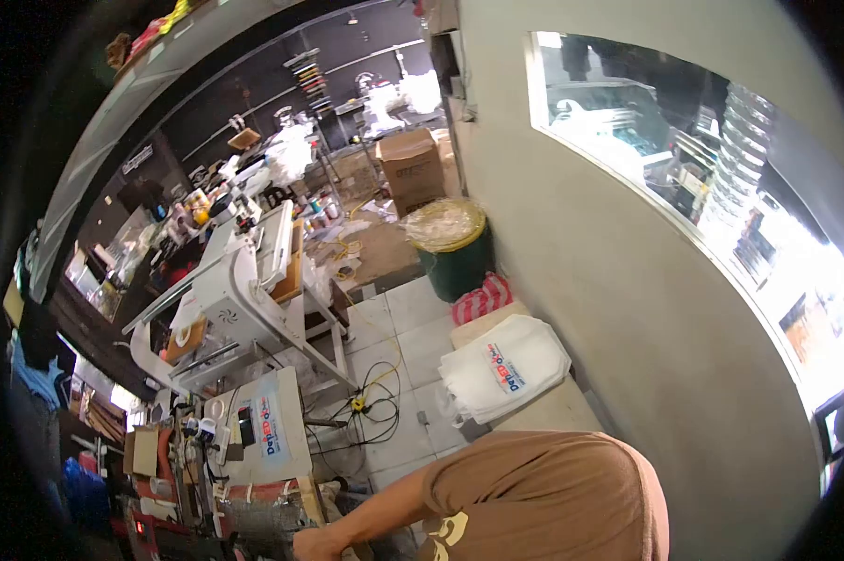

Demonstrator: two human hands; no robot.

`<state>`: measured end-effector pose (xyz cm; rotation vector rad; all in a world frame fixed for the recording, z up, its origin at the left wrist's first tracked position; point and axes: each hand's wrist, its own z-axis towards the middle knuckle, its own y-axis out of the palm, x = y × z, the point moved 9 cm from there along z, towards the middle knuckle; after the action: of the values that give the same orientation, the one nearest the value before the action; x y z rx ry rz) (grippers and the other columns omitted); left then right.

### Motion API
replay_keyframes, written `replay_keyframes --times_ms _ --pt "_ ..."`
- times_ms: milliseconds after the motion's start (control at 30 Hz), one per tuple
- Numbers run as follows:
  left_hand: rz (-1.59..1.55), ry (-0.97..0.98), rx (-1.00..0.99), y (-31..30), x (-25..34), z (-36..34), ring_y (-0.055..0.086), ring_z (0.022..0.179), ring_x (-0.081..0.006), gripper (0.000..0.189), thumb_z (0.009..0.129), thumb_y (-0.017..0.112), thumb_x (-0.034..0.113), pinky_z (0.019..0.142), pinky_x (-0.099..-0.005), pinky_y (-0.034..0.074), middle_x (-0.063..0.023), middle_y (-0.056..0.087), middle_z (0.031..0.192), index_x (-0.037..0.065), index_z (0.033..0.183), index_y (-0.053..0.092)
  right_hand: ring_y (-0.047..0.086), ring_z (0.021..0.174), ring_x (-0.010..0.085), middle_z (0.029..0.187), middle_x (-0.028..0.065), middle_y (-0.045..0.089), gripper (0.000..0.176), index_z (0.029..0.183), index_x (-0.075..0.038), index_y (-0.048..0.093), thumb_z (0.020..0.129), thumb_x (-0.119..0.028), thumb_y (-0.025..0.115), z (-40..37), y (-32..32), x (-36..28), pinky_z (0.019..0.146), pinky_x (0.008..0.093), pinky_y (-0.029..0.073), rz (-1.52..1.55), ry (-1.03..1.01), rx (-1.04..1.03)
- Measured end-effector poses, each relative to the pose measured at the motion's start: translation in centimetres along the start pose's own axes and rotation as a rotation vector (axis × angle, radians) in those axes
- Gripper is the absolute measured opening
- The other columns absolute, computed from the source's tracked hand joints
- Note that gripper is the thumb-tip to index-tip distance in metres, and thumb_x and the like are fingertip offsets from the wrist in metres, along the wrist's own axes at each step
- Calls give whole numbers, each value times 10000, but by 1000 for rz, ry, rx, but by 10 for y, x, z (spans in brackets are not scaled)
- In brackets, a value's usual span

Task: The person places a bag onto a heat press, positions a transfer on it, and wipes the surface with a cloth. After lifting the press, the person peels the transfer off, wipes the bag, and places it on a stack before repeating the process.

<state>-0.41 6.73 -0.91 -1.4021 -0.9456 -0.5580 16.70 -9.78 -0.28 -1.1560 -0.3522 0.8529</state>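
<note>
One hand (317, 544) shows at the bottom edge, at the end of a bare forearm that comes out of a brown sleeve on the right, so I take it as my right hand. Its fingers are cut off by the frame and hidden. Beside it stands a machine with a mesh-like cover (263, 519). Just above lies a white printed sheet (271, 425) on a pale board, with a small dark device (245, 426) at its left. My left hand is out of sight.
White printed bags (506, 369) lie stacked on a bench along the wall. Behind them are a red-striped bag (483, 299), a green bin (455, 266) and a cardboard box (411, 173). Black cables (371, 411) loop over the tiles near a white machine (230, 304).
</note>
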Motion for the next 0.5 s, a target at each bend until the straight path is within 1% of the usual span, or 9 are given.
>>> replay_keyframes --times_ms 133,200,267,300,333,367,400,467,500 --pt "-208 198 -141 5 8 18 539 949 -225 454 968 656 365 985 -539 370 -165 587 1125 8 1234 569 703 718 290 791 138 749 698 755 -89 799 973 -668 477 25 -7 -2 681 451 558 64 26 -177" --pt "-411 243 -256 16 15 17 550 955 -235 428 986 627 348 957 -518 395 -159 582 1165 16 1250 570 687 700 386 681 159 679 354 637 -59 715 673 -411 701 42 -93 -1 653 477 545 -11 94 118" --pt "-549 302 -281 -2 30 14 562 962 -245 405 1005 599 332 929 -497 420 -154 578 1206 23 1266 571 687 619 368 626 152 676 404 607 -81 727 680 -472 659 66 -162 1 562 499 535 60 205 174" --pt "-618 326 -253 -18 41 9 568 966 -250 395 1014 585 324 915 -487 432 -152 575 1227 27 1274 572 691 608 360 630 164 679 429 623 -82 736 680 -500 653 87 -180 2 539 486 536 79 109 209" --pt "-676 363 -213 -36 55 6 574 969 -255 385 1023 571 316 900 -477 445 -149 573 1247 31 1282 572 689 604 365 634 172 681 472 649 -86 746 712 -547 662 96 -216 -4 535 462 543 9 105 210" --pt "-723 407 -151 -59 67 7 579 972 -260 375 1033 557 308 886 -466 457 -147 571 1267 35 1290 573 693 623 370 659 175 690 573 681 -88 757 785 -636 627 99 -255 -11 572 477 553 24 102 226" --pt "-735 461 -66 -90 75 -4 585 976 -265 367 1042 543 300 872 -456 470 -144 568 1288 39 1297 573 729 747 303 799 127 744 633 815 -136 800 825 -722 562 120 -261 -13 617 446 561 -11 68 154" --pt "-706 633 129 -146 101 -28 597 983 -275 352 1060 514 284 844 -435 495 -139 563 1329 47 1313 574 741 824 315 854 132 755 789 874 -121 808 867 -823 446 151 -306 -22 683 478 576 -50 8 174" --pt "-485 755 349 -183 98 -55 610 1018 -216 488 1047 565 389 866 -386 501 -106 547 1429 66 1413 540 742 840 323 880 113 762 778 934 -163 813 866 -838 431 165 -324 -17 721 486 581 -66 37 186"
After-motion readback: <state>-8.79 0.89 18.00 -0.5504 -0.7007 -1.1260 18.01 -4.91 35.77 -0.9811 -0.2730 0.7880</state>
